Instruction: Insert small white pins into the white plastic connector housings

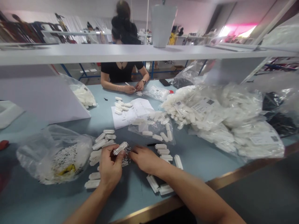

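My left hand (110, 168) grips a white plastic connector housing (120, 148) between thumb and fingers, its face with rows of small holes turned up. Just right of it, a heap of tiny white pieces (126, 159) lies on the table. My right hand (144, 159) is at the heap's right edge, fingers bent and drawn together; whatever the fingertips pinch is too small or hidden. More white housings (94, 176) are stacked beside my left hand. Others (161, 151) lie beyond and beneath my right forearm.
An open plastic bag (63, 158) of small pieces stands at left. Large bags of white parts (210, 109) fill the right side. Housings lie on a paper sheet (144, 104) and a clear bag (156, 127). A shelf (140, 55) spans overhead; a co-worker (123, 73) sits opposite.
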### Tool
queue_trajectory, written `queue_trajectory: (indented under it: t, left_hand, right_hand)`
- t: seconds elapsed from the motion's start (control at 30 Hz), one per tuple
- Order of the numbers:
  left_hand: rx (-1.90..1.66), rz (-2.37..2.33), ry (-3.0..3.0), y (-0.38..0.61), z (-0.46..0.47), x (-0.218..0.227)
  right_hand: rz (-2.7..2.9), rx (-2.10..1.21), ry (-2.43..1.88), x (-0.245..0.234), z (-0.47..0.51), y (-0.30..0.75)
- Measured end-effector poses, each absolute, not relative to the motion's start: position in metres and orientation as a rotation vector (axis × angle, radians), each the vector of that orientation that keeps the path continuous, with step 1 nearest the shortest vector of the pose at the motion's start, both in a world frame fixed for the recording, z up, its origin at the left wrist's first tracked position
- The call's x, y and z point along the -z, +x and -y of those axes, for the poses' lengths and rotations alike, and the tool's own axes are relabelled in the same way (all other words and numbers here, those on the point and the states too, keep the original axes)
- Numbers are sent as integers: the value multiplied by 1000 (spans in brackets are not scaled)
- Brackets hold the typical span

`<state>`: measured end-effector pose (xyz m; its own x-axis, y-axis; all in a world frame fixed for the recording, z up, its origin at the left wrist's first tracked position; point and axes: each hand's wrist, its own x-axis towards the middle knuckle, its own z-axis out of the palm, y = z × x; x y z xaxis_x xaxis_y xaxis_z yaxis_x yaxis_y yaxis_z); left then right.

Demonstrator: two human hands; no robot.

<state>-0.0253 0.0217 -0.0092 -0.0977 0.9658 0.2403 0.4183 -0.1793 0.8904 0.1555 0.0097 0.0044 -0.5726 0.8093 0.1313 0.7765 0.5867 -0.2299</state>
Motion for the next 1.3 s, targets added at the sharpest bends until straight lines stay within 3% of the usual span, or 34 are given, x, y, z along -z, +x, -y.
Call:
queue_trajectory:
  t: [0.8, 1.3]
  left_hand:
    - [-1241, -1583, 1669, -23, -25, 1]
    - [-1172, -1603, 1650, -22, -27, -2]
  right_hand:
    - [2500, -71, -1239, -5, -8, 165]
    - [2359, -204, -1102, -3, -11, 172]
